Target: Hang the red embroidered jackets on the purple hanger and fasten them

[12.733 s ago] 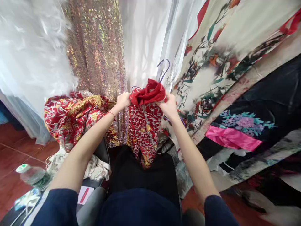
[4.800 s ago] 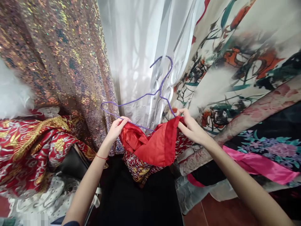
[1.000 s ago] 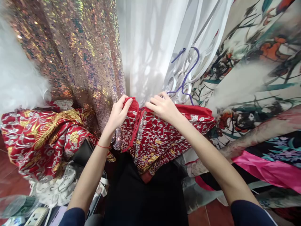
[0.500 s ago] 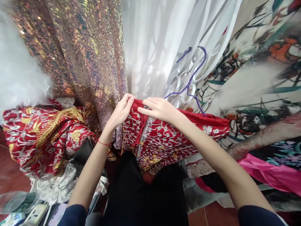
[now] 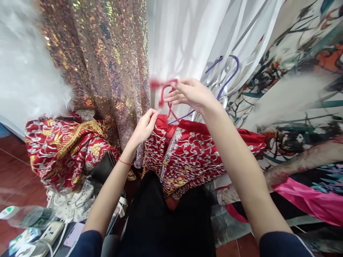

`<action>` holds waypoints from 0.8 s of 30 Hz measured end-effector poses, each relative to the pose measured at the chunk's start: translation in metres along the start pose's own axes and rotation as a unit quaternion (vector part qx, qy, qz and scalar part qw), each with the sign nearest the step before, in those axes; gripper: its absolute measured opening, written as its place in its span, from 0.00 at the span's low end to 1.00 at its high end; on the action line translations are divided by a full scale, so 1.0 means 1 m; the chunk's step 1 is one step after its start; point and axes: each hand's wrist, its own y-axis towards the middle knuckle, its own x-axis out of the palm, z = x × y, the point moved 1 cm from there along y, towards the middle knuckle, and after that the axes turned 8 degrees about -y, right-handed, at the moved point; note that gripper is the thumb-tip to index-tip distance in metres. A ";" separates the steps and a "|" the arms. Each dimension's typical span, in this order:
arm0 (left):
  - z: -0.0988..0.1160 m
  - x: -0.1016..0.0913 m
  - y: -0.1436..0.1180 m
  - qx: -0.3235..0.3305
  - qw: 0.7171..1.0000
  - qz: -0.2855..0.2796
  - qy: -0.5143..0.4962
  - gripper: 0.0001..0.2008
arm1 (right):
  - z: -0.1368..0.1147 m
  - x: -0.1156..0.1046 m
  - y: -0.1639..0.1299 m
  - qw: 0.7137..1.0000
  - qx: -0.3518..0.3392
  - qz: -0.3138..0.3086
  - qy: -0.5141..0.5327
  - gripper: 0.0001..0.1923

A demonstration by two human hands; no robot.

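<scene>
A red skirt (image 5: 195, 153) with silver and gold embroidery lies across my lap, its plain red waistband towards the top. My left hand (image 5: 147, 125) pinches the waistband's left end between thumb and fingers. Raised above the waistband, my right hand (image 5: 193, 93) has thumb and fingers closed on red cord ties (image 5: 170, 93) that run up from the skirt's opening. The loose cord ends are blurred by motion. Behind the waistband, a purple hanger (image 5: 235, 67) is partly hidden by my right hand and forearm.
Another red embroidered garment (image 5: 66, 150) is heaped at left, over a white bag (image 5: 77, 200). A sequined cloth (image 5: 96, 53) hangs behind. At lower left are a plastic bottle (image 5: 29, 216) and a power strip (image 5: 52, 233). White scrolled metalwork (image 5: 258, 43) and pink cloth (image 5: 308, 200) are at right.
My right hand has risen off the waistband, drawing the red cords up, and the skirt's opening has spread apart. My left hand stays at the waistband. The view has shifted slightly.
</scene>
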 end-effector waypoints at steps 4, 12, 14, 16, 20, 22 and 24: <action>-0.001 0.002 0.000 -0.001 1.000 0.008 0.001 0.12 | -0.016 0.006 -0.044 0.997 -0.001 0.075 -0.006 0.26; 0.005 0.006 -0.007 0.006 0.997 0.066 0.024 0.11 | 0.019 0.102 -0.222 0.972 0.200 0.107 -0.054 0.10; 0.008 0.007 -0.010 0.008 0.997 0.071 0.024 0.11 | 0.048 0.140 -0.240 0.954 0.285 0.090 -0.031 0.09; 0.012 0.007 -0.013 0.010 0.997 0.072 0.024 0.11 | 0.066 0.168 -0.245 0.941 0.316 0.114 -0.038 0.09; 0.016 0.010 -0.018 0.011 0.996 0.077 0.032 0.11 | 0.075 0.190 -0.237 0.914 0.356 0.186 -0.067 0.14; 0.017 0.011 -0.020 0.009 0.996 0.081 0.034 0.11 | 0.075 0.192 -0.233 0.906 0.366 0.206 -0.060 0.14; 0.017 0.012 -0.021 0.009 0.996 0.082 0.035 0.11 | 0.076 0.193 -0.231 0.905 0.367 0.213 -0.034 0.13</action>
